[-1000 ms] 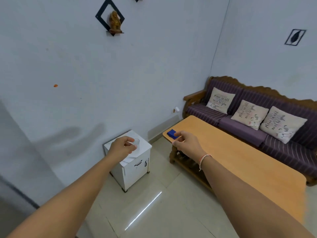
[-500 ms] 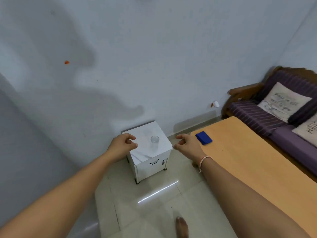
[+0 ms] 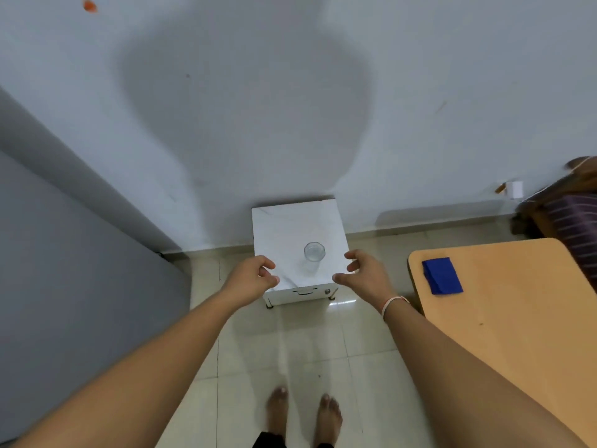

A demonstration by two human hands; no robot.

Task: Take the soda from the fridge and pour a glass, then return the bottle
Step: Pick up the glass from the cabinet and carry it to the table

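Head view: clear glass (image 3: 314,251) upright on the small white cabinet (image 3: 290,221) against the wall. Left hand (image 3: 250,277) at the cabinet's left front corner, fingers loosely curled, holding nothing. Right hand (image 3: 361,273) opposite, fingers loose (empty too). Blue cloth (image 3: 442,275) on the wooden counter (image 3: 517,318).

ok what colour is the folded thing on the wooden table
Solid dark blue, seen in the head view.
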